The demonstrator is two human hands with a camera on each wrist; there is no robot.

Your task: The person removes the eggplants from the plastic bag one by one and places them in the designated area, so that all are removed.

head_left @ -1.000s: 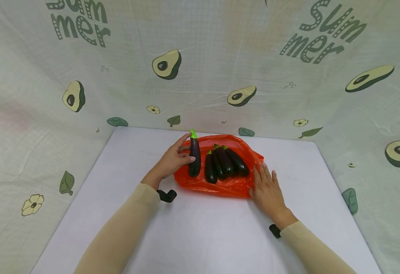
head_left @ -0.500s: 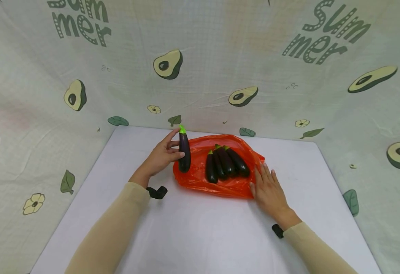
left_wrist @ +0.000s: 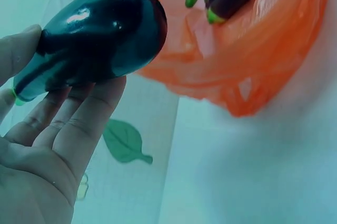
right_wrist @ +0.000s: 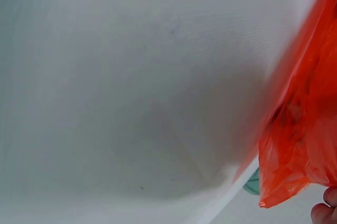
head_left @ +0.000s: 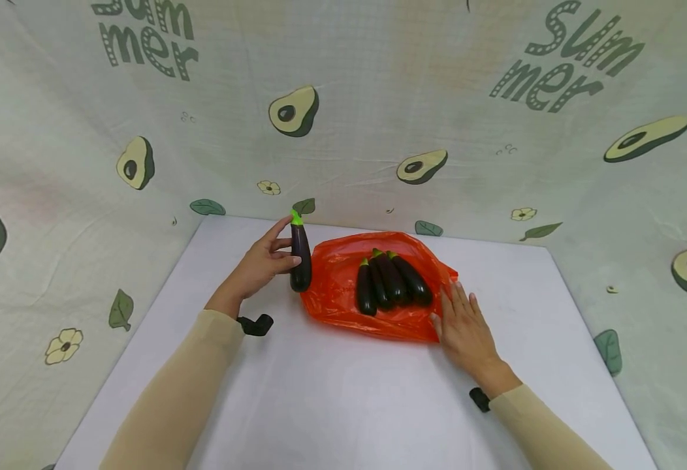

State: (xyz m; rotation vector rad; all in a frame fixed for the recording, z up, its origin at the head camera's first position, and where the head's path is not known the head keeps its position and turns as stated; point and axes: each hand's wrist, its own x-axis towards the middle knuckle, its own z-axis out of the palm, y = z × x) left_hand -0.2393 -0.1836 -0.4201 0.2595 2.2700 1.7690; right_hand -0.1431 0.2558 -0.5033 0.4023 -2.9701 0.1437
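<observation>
In the head view my left hand [head_left: 260,264] holds a dark purple eggplant [head_left: 300,258] upright by thumb and fingers, its bright green stem at the top. The eggplant hangs at the left edge of a red plastic bag [head_left: 334,287]. Seen from the left wrist, the glossy rounded end of the held eggplant [left_wrist: 113,29] points away from the palm. Several more eggplants [head_left: 390,281] lie side by side in the bag, stems toward the back. My right hand [head_left: 467,333] lies with straight fingers on the bag's right edge; only its fingertips [right_wrist: 327,211] show in the right wrist view.
The bag lies on a white table [head_left: 343,405], toward its back edge. Behind it hangs a pale cloth [head_left: 343,163] printed with avocados, leaves and lettering, which also flanks both sides. Each wrist wears a black camera mount [head_left: 255,325].
My left hand has carried the eggplant leftward and slightly back, from over the bag to its left edge. The right hand stays on the bag, and the other eggplants keep their places.
</observation>
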